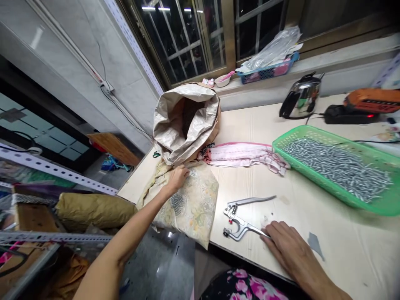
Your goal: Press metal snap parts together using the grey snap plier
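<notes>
The right grip (289, 246) clasps smooth, C-jawed metal pliers (246, 226). The left grip (178, 179) meets crinkled floral cloth (203, 191); I cannot tell whether it is clenched.

On the pale bench (250, 179), lying flat near the front edge, a pair of silver metal pliers (245, 228) with a C-shaped frame, a dark coil spring and a small red fitting. Spread wide at the handles, with the mouth gaping leftward; one slim grey handle reaching to the right, the other running beneath the fingers of the right hand (286, 243). Well to the left, a beige sheet patterned with faded yellow and orange flowers (201, 225), spread but creased, drooping at the front over the bench edge. On it, a loose heap of small, narrow grey metal pieces (177, 203), with a few more just beside the left hand's fingertips (186, 171).
</notes>
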Available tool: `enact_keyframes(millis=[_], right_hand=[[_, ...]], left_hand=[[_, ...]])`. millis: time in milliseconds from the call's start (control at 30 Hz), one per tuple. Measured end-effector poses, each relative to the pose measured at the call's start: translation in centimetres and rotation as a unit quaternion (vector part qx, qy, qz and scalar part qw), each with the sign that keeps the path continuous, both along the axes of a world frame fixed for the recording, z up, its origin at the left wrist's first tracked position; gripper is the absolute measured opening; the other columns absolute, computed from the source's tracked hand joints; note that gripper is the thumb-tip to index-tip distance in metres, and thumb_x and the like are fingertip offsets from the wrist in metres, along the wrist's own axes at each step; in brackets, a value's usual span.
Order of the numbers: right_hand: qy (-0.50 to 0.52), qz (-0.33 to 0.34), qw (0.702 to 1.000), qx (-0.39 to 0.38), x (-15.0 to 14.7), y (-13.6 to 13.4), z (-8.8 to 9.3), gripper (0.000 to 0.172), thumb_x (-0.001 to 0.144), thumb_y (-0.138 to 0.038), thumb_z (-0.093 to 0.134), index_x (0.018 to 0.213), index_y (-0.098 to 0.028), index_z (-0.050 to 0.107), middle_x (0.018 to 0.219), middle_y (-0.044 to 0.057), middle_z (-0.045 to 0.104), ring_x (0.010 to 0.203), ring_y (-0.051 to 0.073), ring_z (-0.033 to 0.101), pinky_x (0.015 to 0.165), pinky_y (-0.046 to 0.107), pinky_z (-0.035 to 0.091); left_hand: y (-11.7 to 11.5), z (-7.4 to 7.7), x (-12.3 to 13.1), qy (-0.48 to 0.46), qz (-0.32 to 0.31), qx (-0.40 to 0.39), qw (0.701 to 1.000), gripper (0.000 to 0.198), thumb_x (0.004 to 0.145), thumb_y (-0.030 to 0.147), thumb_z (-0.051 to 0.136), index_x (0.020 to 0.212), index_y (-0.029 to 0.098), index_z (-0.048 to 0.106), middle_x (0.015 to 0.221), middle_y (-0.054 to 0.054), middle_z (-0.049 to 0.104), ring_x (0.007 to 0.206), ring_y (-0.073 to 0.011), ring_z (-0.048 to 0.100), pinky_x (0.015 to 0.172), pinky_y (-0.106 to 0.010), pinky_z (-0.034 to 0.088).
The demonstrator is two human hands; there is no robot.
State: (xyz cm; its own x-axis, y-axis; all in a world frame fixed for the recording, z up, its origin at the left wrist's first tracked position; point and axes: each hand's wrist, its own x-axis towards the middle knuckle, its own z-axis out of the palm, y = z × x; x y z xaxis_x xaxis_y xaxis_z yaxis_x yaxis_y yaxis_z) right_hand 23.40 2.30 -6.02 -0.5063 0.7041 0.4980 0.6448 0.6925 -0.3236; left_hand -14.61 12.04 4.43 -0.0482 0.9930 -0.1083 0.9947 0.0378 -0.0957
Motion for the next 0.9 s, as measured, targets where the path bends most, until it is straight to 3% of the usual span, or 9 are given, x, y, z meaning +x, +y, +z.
enact_keyframes(millis=[100,267,500,567,633,700,767,833,900], right_hand=[[-0.007,-0.008,1.000,0.003,-0.1,-0.1,0.1,0.021,0.098,-0.024,0.038,0.083,-0.021,0.052,0.074,0.004,0.055,0.070,0.021,0.050,0.066,0.034,0.034],[-0.028,-0.008,0.999,-0.022,-0.1,-0.2,0.1,0.022,0.098,-0.026,0.039,0.080,-0.022,0.051,0.073,0.004,0.053,0.069,0.021,0.049,0.065,0.033,0.033],[-0.045,-0.007,0.999,-0.025,-0.1,-0.1,0.4,0.020,0.097,-0.021,0.040,0.082,-0.021,0.053,0.076,0.004,0.055,0.072,0.021,0.049,0.067,0.033,0.034],[-0.050,-0.009,0.998,-0.030,-0.2,-0.1,0.7,0.019,0.097,-0.020,0.040,0.085,-0.021,0.055,0.078,0.005,0.055,0.073,0.021,0.050,0.068,0.034,0.034],[-0.057,-0.009,0.997,-0.046,-0.2,-0.2,1.0,0.019,0.097,-0.019,0.040,0.088,-0.020,0.057,0.080,0.005,0.056,0.076,0.021,0.051,0.069,0.034,0.034],[-0.066,-0.008,0.996,-0.062,-0.2,-0.2,1.3,0.019,0.096,-0.018,0.041,0.088,-0.020,0.057,0.080,0.005,0.056,0.077,0.021,0.051,0.070,0.034,0.034],[-0.075,-0.007,0.995,-0.071,-0.1,-0.1,1.5,0.018,0.096,-0.018,0.042,0.086,-0.020,0.057,0.081,0.005,0.056,0.078,0.021,0.050,0.070,0.033,0.035],[-0.082,-0.007,0.994,-0.071,-0.1,0.0,1.6,0.017,0.096,-0.018,0.043,0.086,-0.020,0.056,0.083,0.005,0.056,0.079,0.021,0.049,0.071,0.033,0.034],[-0.091,-0.006,0.994,-0.066,-0.1,0.0,1.7,0.016,0.096,-0.018,0.044,0.085,-0.019,0.056,0.083,0.005,0.056,0.078,0.020,0.048,0.071,0.033,0.033]], left_hand=[[0.7,-1.7,0.5,0.007,-0.046,-0.017,0.999,0.028,0.094,0.019,0.042,0.090,0.015,0.070,0.105,-0.012,0.064,0.105,-0.0225,0.053,0.079,-0.027,0.042],[1.8,-3.1,0.4,-0.008,-0.055,-0.034,0.998,0.023,0.091,0.012,0.044,0.087,0.013,0.066,0.101,-0.014,0.063,0.104,-0.0225,0.052,0.074,-0.027,0.043],[0.8,-2.5,0.3,-0.049,-0.040,-0.005,0.998,0.017,0.089,0.012,0.047,0.083,0.012,0.063,0.099,-0.013,0.065,0.101,-0.0215,0.056,0.080,-0.026,0.043],[-0.2,-2.1,1.3,-0.065,-0.028,0.009,0.997,0.018,0.089,0.015,0.046,0.087,0.013,0.064,0.096,-0.010,0.066,0.094,-0.0192,0.059,0.079,-0.025,0.044],[-1.6,-2.0,3.0,-0.143,0.008,0.015,0.990,0.020,0.089,0.021,0.046,0.088,0.012,0.065,0.086,-0.007,0.068,0.080,-0.0159,0.062,0.072,-0.024,0.046],[-3.5,-2.0,5.2,-0.287,0.055,0.002,0.956,0.022,0.086,0.028,0.051,0.085,0.012,0.065,0.075,-0.004,0.067,0.065,-0.0134,0.061,0.063,-0.022,0.046],[-5.4,-2.2,7.6,-0.427,0.085,-0.039,0.899,0.025,0.081,0.035,0.056,0.083,0.012,0.066,0.069,-0.002,0.065,0.057,-0.0124,0.058,0.057,-0.022,0.045],[-7.1,-2.4,9.7,-0.497,0.086,-0.095,0.858,0.032,0.077,0.038,0.059,0.091,0.011,0.069,0.070,-0.002,0.066,0.055,-0.0120,0.058,0.056,-0.023,0.046],[-8.3,-2.6,11.2,-0.521,0.087,-0.140,0.837,0.038,0.077,0.041,0.060,0.099,0.011,0.069,0.078,-0.004,0.069,0.054,-0.0119,0.059,0.056,-0.024,0.047]])
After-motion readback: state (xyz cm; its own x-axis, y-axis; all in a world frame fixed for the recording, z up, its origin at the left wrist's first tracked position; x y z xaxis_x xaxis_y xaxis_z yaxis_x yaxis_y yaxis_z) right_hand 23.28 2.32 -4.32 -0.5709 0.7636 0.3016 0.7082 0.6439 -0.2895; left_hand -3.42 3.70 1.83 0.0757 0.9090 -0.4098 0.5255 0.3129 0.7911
